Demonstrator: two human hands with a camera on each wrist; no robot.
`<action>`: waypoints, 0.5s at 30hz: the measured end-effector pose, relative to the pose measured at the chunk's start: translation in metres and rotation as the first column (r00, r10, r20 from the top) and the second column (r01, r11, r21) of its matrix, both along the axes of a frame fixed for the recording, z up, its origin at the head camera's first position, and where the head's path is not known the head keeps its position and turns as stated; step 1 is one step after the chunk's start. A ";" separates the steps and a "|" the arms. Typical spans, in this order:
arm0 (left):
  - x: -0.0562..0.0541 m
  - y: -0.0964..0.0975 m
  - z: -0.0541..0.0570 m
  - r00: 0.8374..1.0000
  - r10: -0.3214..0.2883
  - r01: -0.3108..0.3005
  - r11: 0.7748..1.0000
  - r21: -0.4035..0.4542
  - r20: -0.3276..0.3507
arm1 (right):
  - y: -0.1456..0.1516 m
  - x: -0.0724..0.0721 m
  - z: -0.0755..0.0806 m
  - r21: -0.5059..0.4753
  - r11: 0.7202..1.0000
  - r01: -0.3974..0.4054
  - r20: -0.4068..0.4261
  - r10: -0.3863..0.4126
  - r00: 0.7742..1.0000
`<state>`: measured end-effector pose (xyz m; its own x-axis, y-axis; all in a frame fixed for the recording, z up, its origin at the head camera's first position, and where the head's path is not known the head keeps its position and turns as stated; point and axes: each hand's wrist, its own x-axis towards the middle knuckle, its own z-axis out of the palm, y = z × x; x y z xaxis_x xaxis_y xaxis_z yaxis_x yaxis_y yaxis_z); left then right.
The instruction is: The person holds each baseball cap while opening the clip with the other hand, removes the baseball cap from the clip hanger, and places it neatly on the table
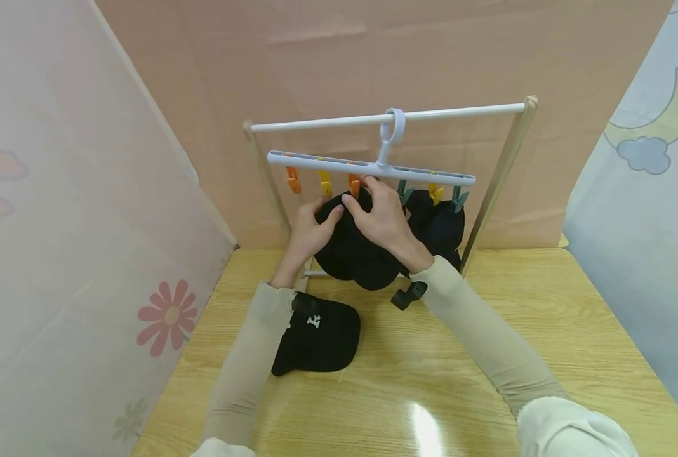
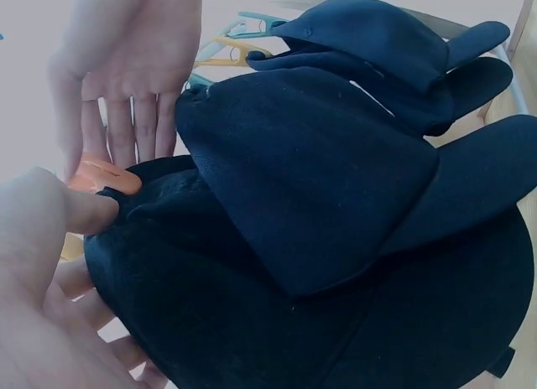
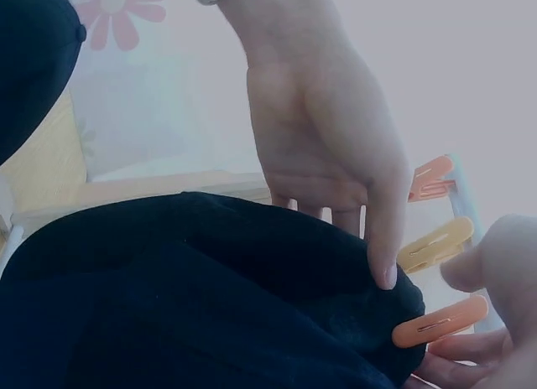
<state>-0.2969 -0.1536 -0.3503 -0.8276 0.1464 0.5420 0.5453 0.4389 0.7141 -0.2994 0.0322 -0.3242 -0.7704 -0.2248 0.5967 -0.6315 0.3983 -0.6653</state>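
Observation:
A black baseball cap point(image 1: 353, 251) hangs below the hanger, its edge in an orange clothespin point(image 3: 440, 322). My left hand point(image 1: 310, 231) pinches the cap's edge left of that clothespin, thumb on the near side and fingers behind, as the left wrist view shows. My right hand point(image 1: 383, 214) is raised at the clothespin under the hanger bar. In the right wrist view, its thumb stands apart from the clothespin, and its fingers reach behind the cap's edge. More dark caps point(image 1: 438, 225) hang to the right from green and yellow clothespins point(image 1: 435, 193).
The pale blue hanger point(image 1: 327, 163) hooks over a white rail point(image 1: 465, 111) on a wooden-sided rack point(image 1: 499, 184). Left of the hands hang an orange clothespin point(image 1: 293, 180) and a yellow one point(image 1: 325, 184). Another black cap point(image 1: 327, 336) with a white letter lies on the wooden table point(image 1: 487, 381).

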 end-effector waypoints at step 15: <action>-0.003 0.005 -0.002 0.997 -0.058 0.053 0.995 0.087 0.055 | -0.007 -0.009 -0.005 -0.228 0.974 -0.010 0.096 0.032 0.995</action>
<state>-0.2998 -0.1484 -0.3523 -0.8497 0.1482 0.5060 0.5240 0.3453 0.7786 -0.3083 0.0252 -0.3292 -0.8245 -0.1093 0.5552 -0.5649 0.2175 -0.7960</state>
